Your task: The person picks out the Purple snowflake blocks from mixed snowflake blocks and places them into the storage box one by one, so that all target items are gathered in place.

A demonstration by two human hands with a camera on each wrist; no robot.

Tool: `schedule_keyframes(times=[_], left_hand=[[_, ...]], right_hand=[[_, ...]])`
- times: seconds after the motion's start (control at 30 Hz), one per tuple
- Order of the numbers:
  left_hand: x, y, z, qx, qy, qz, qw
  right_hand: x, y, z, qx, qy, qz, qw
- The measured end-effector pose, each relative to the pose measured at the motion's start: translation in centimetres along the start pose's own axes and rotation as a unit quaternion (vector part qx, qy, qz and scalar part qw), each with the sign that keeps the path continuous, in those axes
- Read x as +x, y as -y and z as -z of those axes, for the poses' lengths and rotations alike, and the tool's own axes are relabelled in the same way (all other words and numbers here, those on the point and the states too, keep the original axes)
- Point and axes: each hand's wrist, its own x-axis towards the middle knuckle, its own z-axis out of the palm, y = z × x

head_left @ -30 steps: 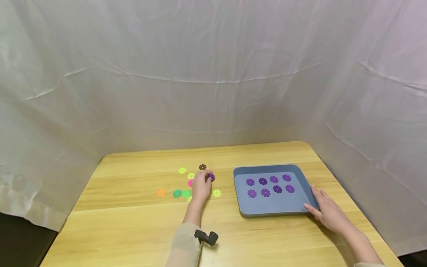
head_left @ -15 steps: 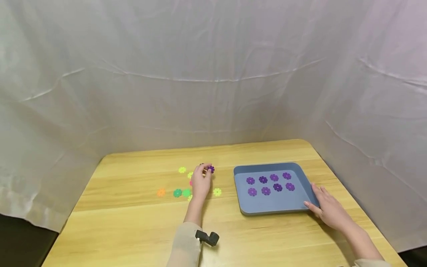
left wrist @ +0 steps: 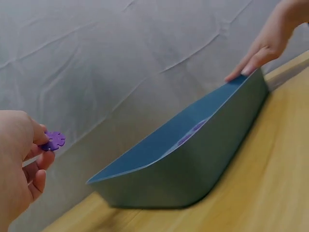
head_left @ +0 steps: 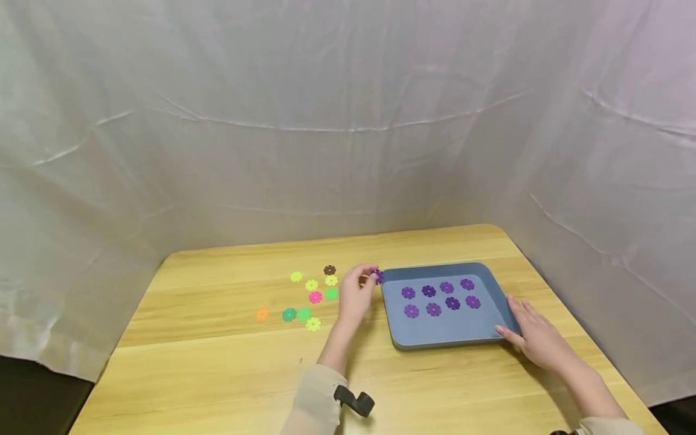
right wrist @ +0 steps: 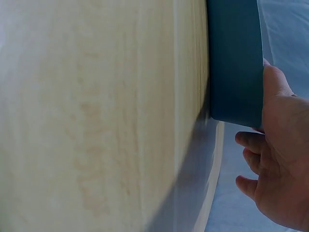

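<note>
My left hand (head_left: 354, 297) pinches a purple flower-shaped plastic disc (left wrist: 56, 140) between thumb and fingers. In the head view, that disc overlaps the far left corner of the blue-grey tray (head_left: 435, 335); the left wrist view shows it raised beside the tray. Two rows of purple discs (head_left: 433, 309) lie flat inside the tray, in lighter and darker shades. At the tray's near right corner, my right hand (head_left: 541, 341) holds the rim, thumb on the front side and fingers along the right side. The right wrist view has its other fingers apart from the tray wall.
Left of the tray, loose discs lie on the wooden table (head_left: 217, 374): orange (head_left: 263, 313), teal (head_left: 289, 315), pink (head_left: 315, 297), brown (head_left: 329, 270), plus several green and yellow ones. A grey curtain (head_left: 348, 169) hangs around the table's back and sides.
My left hand has lifted the purple disc from among the loose discs and carried it right, to the tray's left edge. My right hand stays at the tray corner.
</note>
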Motion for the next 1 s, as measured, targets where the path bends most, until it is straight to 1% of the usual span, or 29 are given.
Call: schedule_keyframes(times=[0.2, 0.33, 0.5, 0.63, 0.77, 0.93, 1.0], left_hand=[[-1.2, -0.7, -2.4, -0.010, 0.052, -0.006, 0.9986], [-2.0, -1.2, -3.7, 0.004, 0.089, -0.003, 0.9960], [-2.6, -1.9, -5.0, 0.022, 0.144, 0.005, 0.9894], [-3.2, -2.3, -6.1, 0.034, 0.186, 0.023, 0.9817], [-3.6, -2.7, -7.5, 0.055, 0.203, 0.044, 0.9767], [-3.9, -2.8, -10.0, 0.099, 0.199, 0.060, 0.9731], [-4.1, -2.9, -10.8, 0.121, 0.199, 0.067, 0.9703]], right_hand=[[-0.1, 0.0, 0.0, 0.001, 0.007, -0.001, 1.0000], [-0.1, 0.1, 0.1, 0.005, 0.012, -0.005, 0.9999], [0.1, 0.1, 0.4, 0.001, 0.016, -0.007, 0.9998], [0.2, 0.2, 0.5, 0.004, 0.017, -0.004, 0.9998], [0.1, 0.3, 0.5, 0.009, 0.022, -0.005, 0.9997], [0.0, 0.5, 0.5, 0.012, 0.022, -0.006, 0.9997], [0.0, 0.6, 0.4, 0.014, 0.024, -0.006, 0.9996]])
